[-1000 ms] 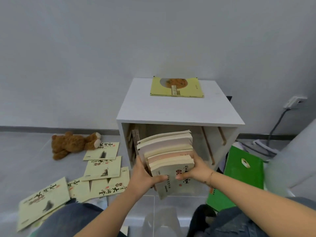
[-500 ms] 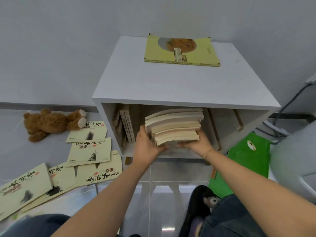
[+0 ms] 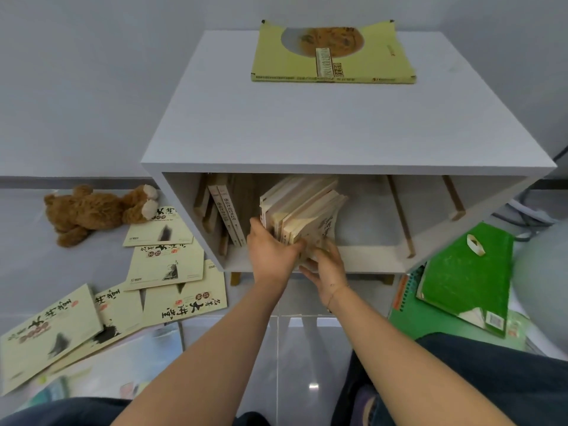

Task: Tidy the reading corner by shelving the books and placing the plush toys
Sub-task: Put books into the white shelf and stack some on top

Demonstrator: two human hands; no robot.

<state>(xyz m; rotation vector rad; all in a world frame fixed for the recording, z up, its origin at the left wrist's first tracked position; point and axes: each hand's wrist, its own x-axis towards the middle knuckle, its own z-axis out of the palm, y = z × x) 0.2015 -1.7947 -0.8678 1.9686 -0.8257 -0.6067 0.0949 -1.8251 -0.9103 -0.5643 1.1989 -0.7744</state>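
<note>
A white cube shelf (image 3: 338, 124) stands against the wall. Inside its opening, a stack of cream paperbacks (image 3: 302, 210) leans nearly upright. My left hand (image 3: 272, 253) grips the stack's left side, thumb across the near edges. My right hand (image 3: 327, 269) holds the stack from below on the right. A few books (image 3: 229, 216) stand at the opening's left end. A yellow book (image 3: 333, 53) lies flat on the shelf top. A brown plush bear (image 3: 95, 210) lies on the floor to the left.
Several cream booklets (image 3: 166, 265) are scattered over the floor left of the shelf. Green books (image 3: 467, 278) lie stacked on the floor at the right. Wooden dividers (image 3: 399, 213) lean inside the shelf's right half. My knees fill the bottom edge.
The stack went from flat in front of the shelf to inside the opening and turned nearly upright. My view moved closer and lower toward the shelf.
</note>
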